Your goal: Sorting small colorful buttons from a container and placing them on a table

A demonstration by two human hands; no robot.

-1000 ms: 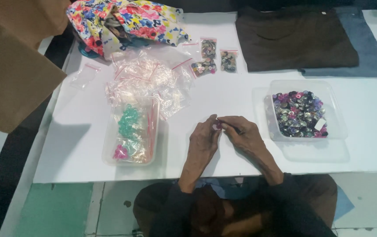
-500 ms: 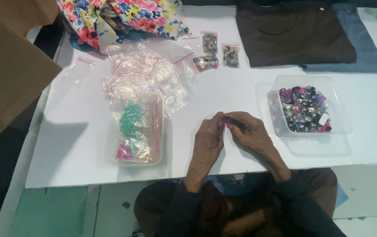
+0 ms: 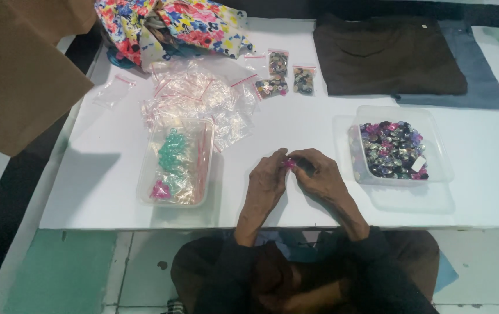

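My left hand (image 3: 267,180) and my right hand (image 3: 318,174) meet over the white table (image 3: 296,128), fingertips pinched together on a small pink button (image 3: 289,164). Whether a small bag is also held I cannot tell. A clear tub (image 3: 438,157) full of mixed dark, purple and silver buttons stands just right of my right hand. Left of my left hand stands a clear tub (image 3: 145,180) holding small bags of green buttons (image 3: 172,150) and pink buttons (image 3: 159,190).
A heap of small clear zip bags (image 3: 194,96) lies behind the left tub. Three filled button bags (image 3: 287,78) lie further back. Floral fabric (image 3: 168,23), a folded brown garment (image 3: 386,55) over blue cloth (image 3: 482,87) lie at the far edge. Brown cardboard (image 3: 17,70) leans left.
Both hands stay together at the same spot on the table, fingers shifting slightly around the pink button. The camera view has drifted a little; nothing else moved.
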